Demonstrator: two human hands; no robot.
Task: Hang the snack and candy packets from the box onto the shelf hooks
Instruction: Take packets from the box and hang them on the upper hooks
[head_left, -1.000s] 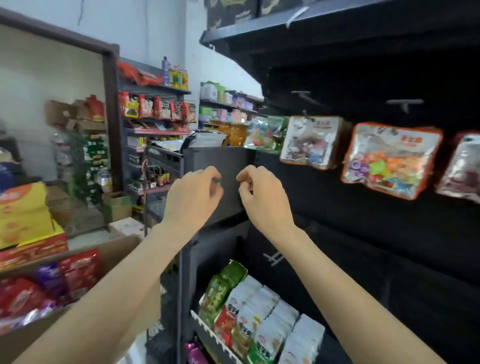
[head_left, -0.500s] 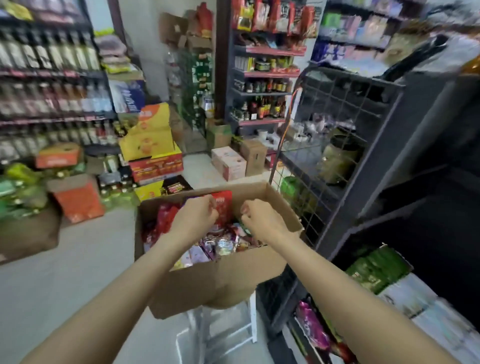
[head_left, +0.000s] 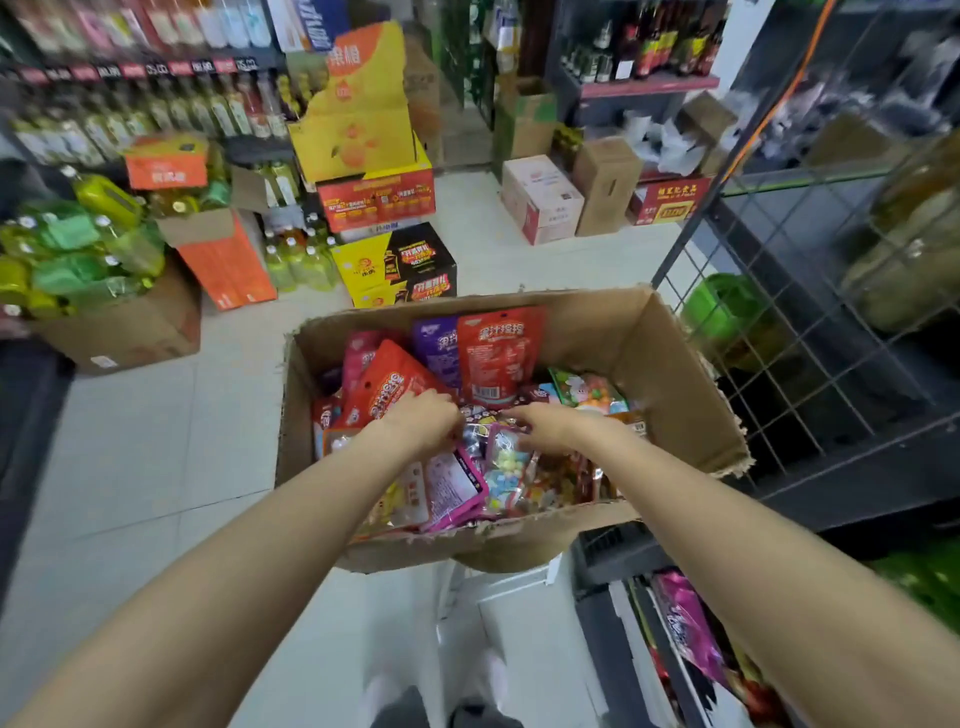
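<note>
Both hands in the box (head_left: 670, 364)! Left hand (head_left: 423, 418) and right hand (head_left: 550, 428) meet over a clear candy packet (head_left: 506, 465), just below their curled fingers. Grip unclear.

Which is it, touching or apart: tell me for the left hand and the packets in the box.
Touching. The head view shows the left hand resting on the packets, fingers pressed into the pile.

Bright even indoor light, soft shadows, wide-angle bending at edges, motion blur toward corners

A white stool (head_left: 524, 582) carried the cardboard box (head_left: 670, 374). Pale floor tiles (head_left: 135, 467) held the stool and stacked cartons (head_left: 395, 260).
</note>
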